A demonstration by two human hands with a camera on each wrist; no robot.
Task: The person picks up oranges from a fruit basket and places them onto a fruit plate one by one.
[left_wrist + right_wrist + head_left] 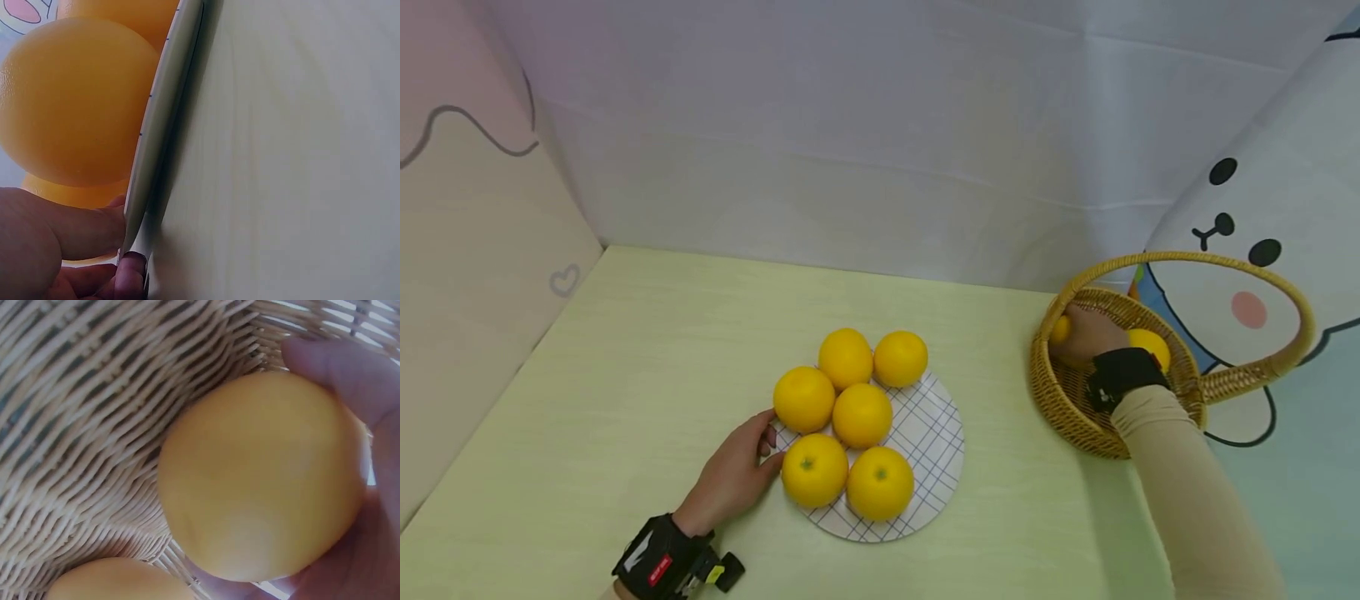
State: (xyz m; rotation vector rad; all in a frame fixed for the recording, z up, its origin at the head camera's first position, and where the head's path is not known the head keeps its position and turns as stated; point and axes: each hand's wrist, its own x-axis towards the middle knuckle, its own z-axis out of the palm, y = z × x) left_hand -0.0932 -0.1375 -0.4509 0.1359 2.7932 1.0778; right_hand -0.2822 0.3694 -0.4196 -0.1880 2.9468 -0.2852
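Observation:
Several oranges (862,416) sit on a round white plate (942,433) with a blue grid pattern. At the plate's left edge my left hand (730,479) pinches the rim; the left wrist view shows the thumb above the plate edge (164,119) and a fingertip below it. Over on the right, my right hand (1090,335) is inside a wicker basket (1075,429). Its fingers curl round an orange (262,478), which lies close to the woven wall. A second orange (1150,347) rests in the basket, beside the right wrist.
The basket's tall arched handle (1296,333) leans out to the right. A pale green tabletop (662,358) lies under everything. White cloth (850,142) hangs behind it, and a printed bear panel (1300,208) stands at the right.

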